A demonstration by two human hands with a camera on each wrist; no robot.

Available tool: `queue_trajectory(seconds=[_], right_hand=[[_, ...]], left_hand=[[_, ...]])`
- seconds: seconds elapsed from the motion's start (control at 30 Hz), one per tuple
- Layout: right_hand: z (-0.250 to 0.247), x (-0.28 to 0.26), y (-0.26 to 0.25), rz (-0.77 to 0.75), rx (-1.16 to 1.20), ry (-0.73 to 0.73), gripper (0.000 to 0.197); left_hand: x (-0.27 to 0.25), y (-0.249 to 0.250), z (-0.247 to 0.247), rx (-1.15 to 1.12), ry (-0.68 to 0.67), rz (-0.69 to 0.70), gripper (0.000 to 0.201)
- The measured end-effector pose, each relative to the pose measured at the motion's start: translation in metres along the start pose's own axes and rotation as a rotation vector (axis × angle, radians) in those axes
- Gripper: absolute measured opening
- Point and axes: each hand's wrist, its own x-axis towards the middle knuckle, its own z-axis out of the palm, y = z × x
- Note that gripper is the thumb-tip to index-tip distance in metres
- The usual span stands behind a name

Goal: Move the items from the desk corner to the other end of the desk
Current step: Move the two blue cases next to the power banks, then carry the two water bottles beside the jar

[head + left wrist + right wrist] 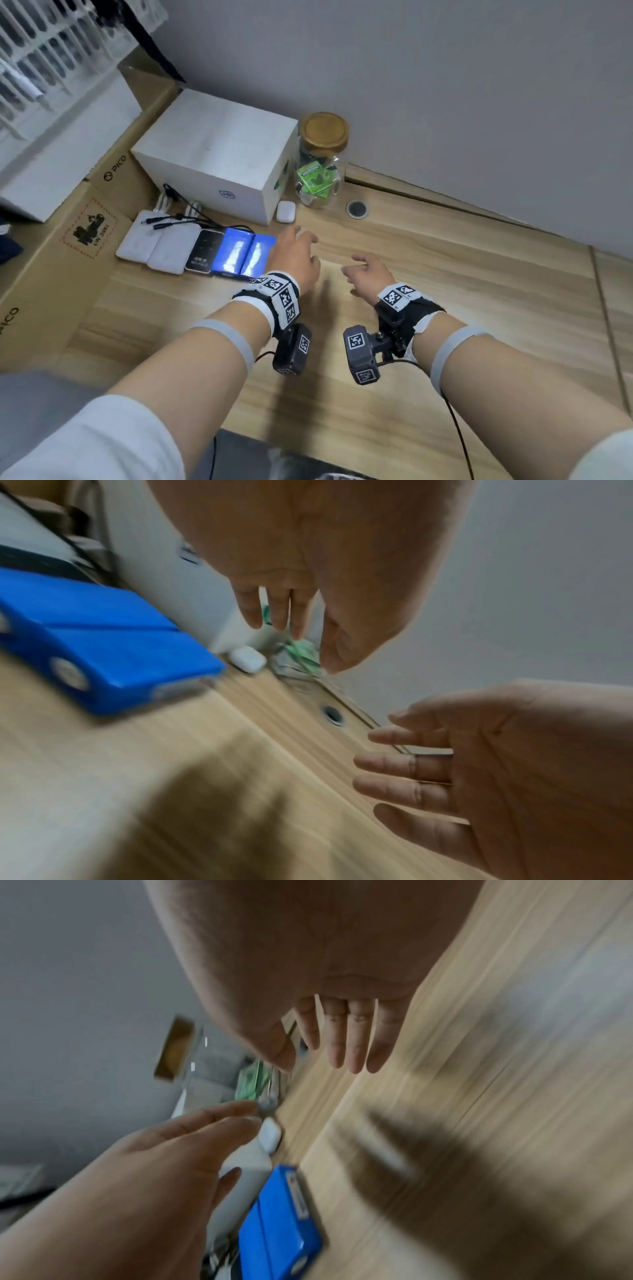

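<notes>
A white box [219,150] stands in the desk's far left corner, with a glass jar [320,164] with a gold lid and green packets to its right. A small white earbud case [286,211] lies between them at the front. In front of the box lie two white power banks [156,241], a black device [205,251] and a blue battery pack [245,255]. My left hand [298,253] hovers empty, fingers spread, beside the blue pack [103,642] and short of the earbud case [248,658]. My right hand [368,274] hovers empty over bare desk, fingers relaxed.
A large PICO cardboard carton [68,240] borders the desk on the left, with white wire racks [51,51] behind it. A cable grommet [357,208] sits near the grey wall. Black cables [185,214] trail over the power banks. Wooden desk surface [479,308] extends to the right.
</notes>
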Motion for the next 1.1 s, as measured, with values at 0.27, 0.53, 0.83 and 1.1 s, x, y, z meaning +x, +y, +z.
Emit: queue_trajectory(seconds=[0.27, 0.53, 0.83, 1.1], right_hand=[[-0.176, -0.06, 0.074, -0.006, 0.152, 0.073, 0.033], [-0.42, -0.14, 0.196, 0.029, 0.291, 0.221, 0.02], [-0.595, -0.201, 0.279, 0.058, 0.437, 0.502, 0.018], [-0.684, -0.25, 0.343, 0.112, 0.504, 0.688, 0.013]], left_hand=[[-0.056, 0.175, 0.069, 0.035, -0.144, 0.147, 0.028], [-0.143, 0.41, 0.19, -0.079, -0.337, 0.319, 0.023], [-0.179, 0.586, 0.277, -0.217, -0.544, 0.501, 0.017], [-0.203, 0.699, 0.35, -0.259, -0.696, 0.643, 0.02]])
